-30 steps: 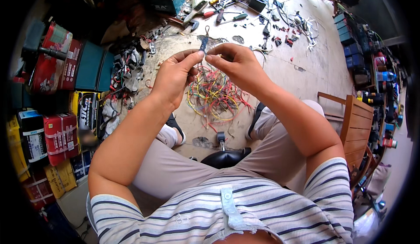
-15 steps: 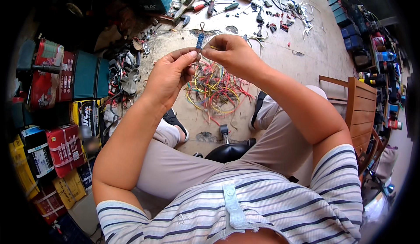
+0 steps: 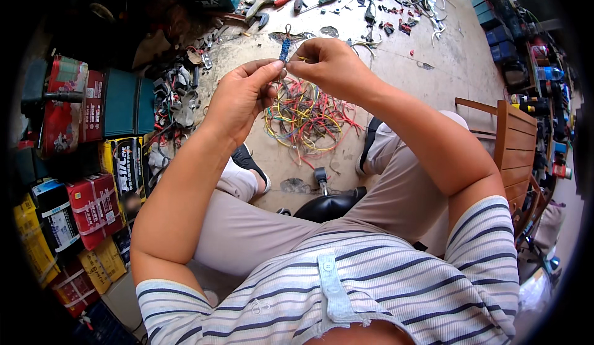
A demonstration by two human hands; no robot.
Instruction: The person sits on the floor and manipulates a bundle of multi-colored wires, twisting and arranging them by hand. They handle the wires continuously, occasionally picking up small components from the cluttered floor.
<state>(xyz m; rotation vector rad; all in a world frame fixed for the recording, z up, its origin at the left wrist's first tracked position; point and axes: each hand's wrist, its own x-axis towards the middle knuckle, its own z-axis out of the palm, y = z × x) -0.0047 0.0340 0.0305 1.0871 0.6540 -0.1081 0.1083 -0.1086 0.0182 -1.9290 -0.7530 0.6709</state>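
A small blue braided-looking piece stands upright with a thin loop on top. My left hand is closed on its lower end, pinched between thumb and fingers. Just right of it my right hand is closed, fingertips together at the piece, with a thin yellowish strand showing between them; exactly what they grip is partly hidden. Directly below both hands, a tangled pile of red, yellow and grey wires lies on the floor between my feet.
Screwdrivers, a brush and wire scraps lie at the far side of the floor. Stacked boxes and dark scrap parts crowd the left. A wooden chair and shelves of containers line the right. A black padded seat sits between my legs.
The view has shifted slightly, so the scene sits higher in the picture. Both hands stay pinched at the blue piece, with the right fingers moved a little along it.
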